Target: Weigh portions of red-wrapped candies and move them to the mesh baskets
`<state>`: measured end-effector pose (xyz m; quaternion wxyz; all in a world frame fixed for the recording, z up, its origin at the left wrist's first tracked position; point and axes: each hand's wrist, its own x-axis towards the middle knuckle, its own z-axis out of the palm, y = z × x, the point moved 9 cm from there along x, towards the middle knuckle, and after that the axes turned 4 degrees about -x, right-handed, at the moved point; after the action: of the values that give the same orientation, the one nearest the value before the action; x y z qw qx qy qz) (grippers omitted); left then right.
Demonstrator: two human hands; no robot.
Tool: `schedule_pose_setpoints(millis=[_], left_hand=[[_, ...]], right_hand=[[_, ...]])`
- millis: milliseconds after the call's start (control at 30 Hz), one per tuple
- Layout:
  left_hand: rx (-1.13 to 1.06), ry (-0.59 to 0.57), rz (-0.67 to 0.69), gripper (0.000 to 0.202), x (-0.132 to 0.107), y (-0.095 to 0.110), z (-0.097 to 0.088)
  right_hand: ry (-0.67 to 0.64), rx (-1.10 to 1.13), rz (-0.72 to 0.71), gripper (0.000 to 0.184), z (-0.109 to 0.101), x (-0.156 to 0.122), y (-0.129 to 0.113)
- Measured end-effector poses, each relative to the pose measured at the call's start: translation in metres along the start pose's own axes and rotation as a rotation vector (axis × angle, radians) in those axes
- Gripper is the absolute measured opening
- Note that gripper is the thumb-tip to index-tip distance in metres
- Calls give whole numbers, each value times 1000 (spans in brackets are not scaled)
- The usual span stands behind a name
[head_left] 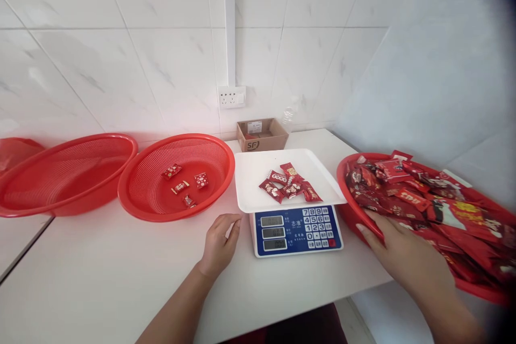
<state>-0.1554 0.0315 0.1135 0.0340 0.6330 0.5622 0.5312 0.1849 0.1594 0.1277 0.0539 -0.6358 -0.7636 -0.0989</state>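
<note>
1. Red plastic basin (346, 183) under the right hand (407, 250), with the fingers (373, 228) lying almost flat over its rim: an open hand, no candy pinched between the fingers.
2. Inside this basin, a big heap of red wrapped candy packets (403, 199), some of them close to the far rim, the right end of the heap going out of the view.
3. Left hand (220, 244) open and empty, fingers a little curved, resting on the white table (100, 290) just beside the front corner of the scale.
4. Between the two hands, a digital weighing scale (296, 231) with a blue keypad panel and three small displays, the digits too small for reading.
5. On top of the scale, a white tray (250, 183) carrying a small group of red candy packets (290, 185), lying one over another near its middle.
6. Just left of the tray, a red perforated basket (209, 158), with four small red wrapped candies (179, 187) apart from each other on its bottom.
7. Further left, a second red basket (72, 196), nearly touching the first one, and behind it a red object (16, 153), partly out of the view and not clear in kind.
8. Behind the tray, a small open cardboard box (262, 134) marked "SF", against the white tiled wall (121, 64), with a white power socket (231, 97) above it.
</note>
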Motion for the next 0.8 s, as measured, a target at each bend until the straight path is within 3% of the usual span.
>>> schedule_pose_setpoints(millis=[800], left_hand=[[-3,-10,-47,16,-1,-3,1]], right_hand=[[98,-81,-27,45,-10,-5,-7]])
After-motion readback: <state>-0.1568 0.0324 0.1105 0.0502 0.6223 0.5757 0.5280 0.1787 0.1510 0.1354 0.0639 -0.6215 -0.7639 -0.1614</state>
